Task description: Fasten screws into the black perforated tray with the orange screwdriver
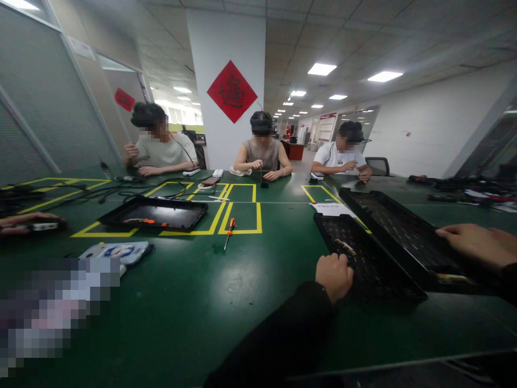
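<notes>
My left hand [333, 276], in a black sleeve, is curled into a fist at the near left edge of a black grid tray [375, 269]; what its fingers hold is hidden. A small metallic part [345, 247] lies in that tray just beyond the knuckles. My right hand [476, 245] lies flat with fingers stretched out on the rim of a second, longer black grid tray [388, 215], which overlaps the first on its right.
An orange-handled screwdriver [229, 229] lies in a yellow-taped box on the green table [226, 302]. A shallow black tray [153, 213] and a white device [121, 251] sit to the left. Three people sit across the table. Another person's hand [28, 222] rests at the far left.
</notes>
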The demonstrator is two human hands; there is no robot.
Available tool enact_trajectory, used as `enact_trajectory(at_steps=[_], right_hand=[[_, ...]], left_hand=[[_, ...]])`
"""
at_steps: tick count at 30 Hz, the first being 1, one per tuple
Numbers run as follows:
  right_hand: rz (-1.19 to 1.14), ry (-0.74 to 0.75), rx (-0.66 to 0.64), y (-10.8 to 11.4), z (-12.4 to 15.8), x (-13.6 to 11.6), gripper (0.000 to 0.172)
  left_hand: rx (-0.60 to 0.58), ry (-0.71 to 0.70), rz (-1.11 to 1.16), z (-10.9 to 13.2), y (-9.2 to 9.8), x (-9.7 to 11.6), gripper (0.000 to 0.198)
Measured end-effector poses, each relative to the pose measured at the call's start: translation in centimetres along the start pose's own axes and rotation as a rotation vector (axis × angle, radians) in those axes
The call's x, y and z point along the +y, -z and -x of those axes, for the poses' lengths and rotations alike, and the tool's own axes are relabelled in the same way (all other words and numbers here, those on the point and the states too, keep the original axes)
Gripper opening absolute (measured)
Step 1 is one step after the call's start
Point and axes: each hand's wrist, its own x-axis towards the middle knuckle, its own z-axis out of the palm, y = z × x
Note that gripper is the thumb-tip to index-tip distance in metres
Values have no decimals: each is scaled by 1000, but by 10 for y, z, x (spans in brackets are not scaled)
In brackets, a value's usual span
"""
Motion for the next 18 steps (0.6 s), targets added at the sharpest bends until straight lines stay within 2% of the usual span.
enact_trajectory(at_steps=[4,10,14,18], right_hand=[[56,-15,39,-25,-10,11,25],[25,-28,14,-70,-12,17,25],[15,-24,-2,-89,-14,19,24],[22,-15,-24,-95,-17,17,22]], left_hand=[[12,-3,-86,40,29,-37,22],[-23,65,-122,96,76,-98,18],[-30,83,-110,118,104,-133,22],[-40,131,-138,128,122,-158,24]])
